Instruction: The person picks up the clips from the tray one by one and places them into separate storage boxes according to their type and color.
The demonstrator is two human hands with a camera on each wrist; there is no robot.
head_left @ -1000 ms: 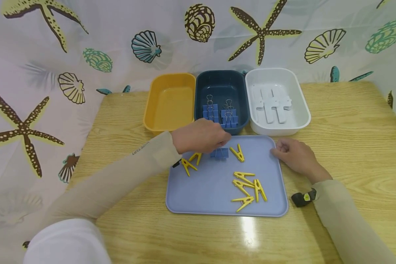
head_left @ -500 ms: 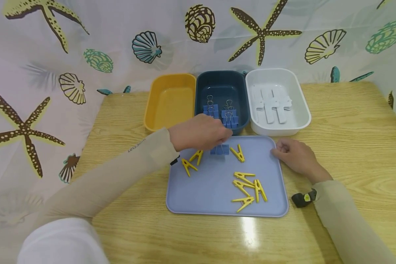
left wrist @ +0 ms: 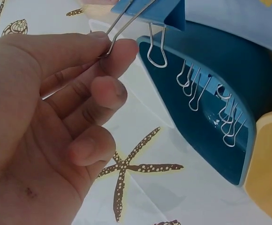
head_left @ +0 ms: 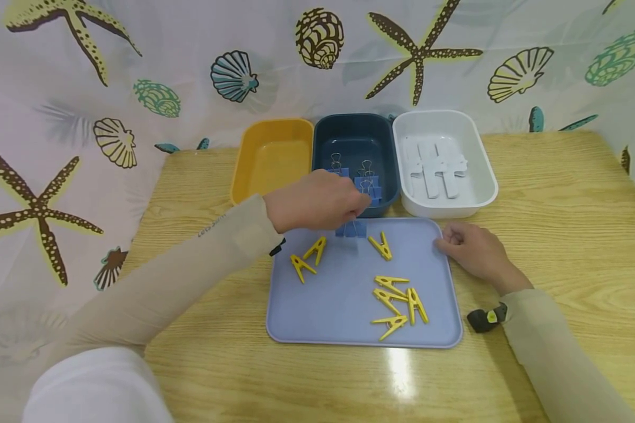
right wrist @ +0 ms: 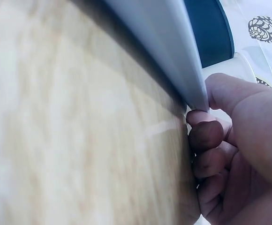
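Note:
My left hand (head_left: pixel 317 200) pinches a blue binder clip (head_left: pixel 351 229) by one wire handle, between thumb and index finger. In the left wrist view the clip (left wrist: pixel 166 13) hangs with its other handle loose, close to the rim of the dark teal bin (left wrist: pixel 211 40). Several blue binder clips (head_left: pixel 367 187) lie inside that bin. My right hand (head_left: pixel 476 249) holds the right edge of the lavender tray (head_left: pixel 328 317), thumb above and index finger below the rim, as the right wrist view shows. Several yellow clothespins (head_left: pixel 391 295) are spread over the tray.
Left of the teal bin stands a yellow bin (head_left: pixel 238 176); on its right, a white bin (head_left: pixel 484 170) contains several flat white pieces (head_left: pixel 439 170). All three stand behind the tray on the wooden table (head_left: pixel 217 370). A shell-patterned cloth (head_left: pixel 286 35) hangs behind.
The left hand has lifted the binder clip and carried it away from me, from above the tray toward the teal bin. The right hand has stayed at the tray edge.

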